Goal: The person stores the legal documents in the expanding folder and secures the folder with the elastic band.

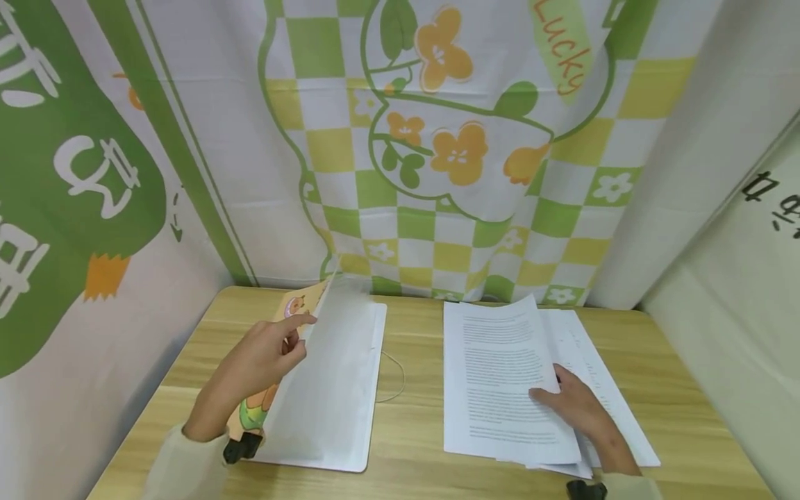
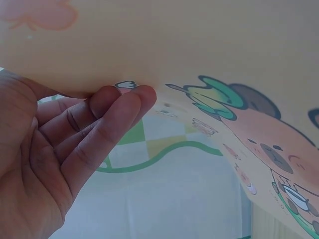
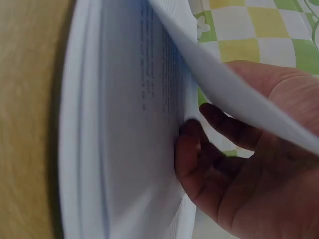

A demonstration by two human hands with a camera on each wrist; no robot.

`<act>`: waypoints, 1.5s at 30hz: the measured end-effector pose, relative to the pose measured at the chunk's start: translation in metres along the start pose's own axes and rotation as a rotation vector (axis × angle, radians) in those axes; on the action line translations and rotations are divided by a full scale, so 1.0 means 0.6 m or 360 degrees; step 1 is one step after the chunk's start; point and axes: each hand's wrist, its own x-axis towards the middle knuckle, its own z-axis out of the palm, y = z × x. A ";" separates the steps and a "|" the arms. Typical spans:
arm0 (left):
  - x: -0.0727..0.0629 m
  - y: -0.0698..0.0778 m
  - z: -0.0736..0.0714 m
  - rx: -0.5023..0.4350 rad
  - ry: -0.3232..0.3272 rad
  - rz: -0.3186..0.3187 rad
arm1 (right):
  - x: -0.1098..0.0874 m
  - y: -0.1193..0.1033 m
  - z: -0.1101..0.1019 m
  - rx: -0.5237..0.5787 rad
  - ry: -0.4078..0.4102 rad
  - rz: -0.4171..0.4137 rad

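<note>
On the left of the table lies an opened folder (image 1: pixel 337 389) with whitish translucent inner sheets and a thin elastic loop (image 1: pixel 402 375) at its right edge. Its cover (image 2: pixel 239 159), orange-yellow with cartoon animals, stands raised. My left hand (image 1: pixel 265 357) holds the cover by its edge; in the left wrist view the fingers (image 2: pixel 114 107) bend at that edge and the thumb is hidden. On the right, my right hand (image 1: pixel 578 406) grips a printed sheet (image 1: pixel 503 375) at its right side, thumb on top, fingers underneath. More papers (image 1: pixel 584 354) lie fanned out beneath it.
Both the folder and the papers lie on a wood-grain table (image 1: pixel 419 430), with bare wood between them. A patterned curtain (image 1: pixel 450 229) hangs along the back edge. Pale cloth walls (image 1: pixel 731 312) stand close on either side.
</note>
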 end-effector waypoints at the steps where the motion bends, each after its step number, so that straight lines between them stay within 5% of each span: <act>1: -0.001 0.000 0.000 0.0005 0.0004 0.0000 | 0.000 -0.001 0.001 -0.0025 0.0002 -0.0006; 14: 0.001 0.000 0.006 0.0022 0.0009 -0.0011 | -0.005 -0.016 0.026 -0.0242 0.0075 -0.0015; 21: 0.002 0.001 0.006 0.0022 0.0006 -0.0011 | -0.005 -0.020 0.036 -0.0413 0.0140 -0.0161; 45: 0.004 0.003 0.003 0.0010 -0.0024 0.0009 | 0.008 -0.022 0.016 -0.0238 0.0087 0.0091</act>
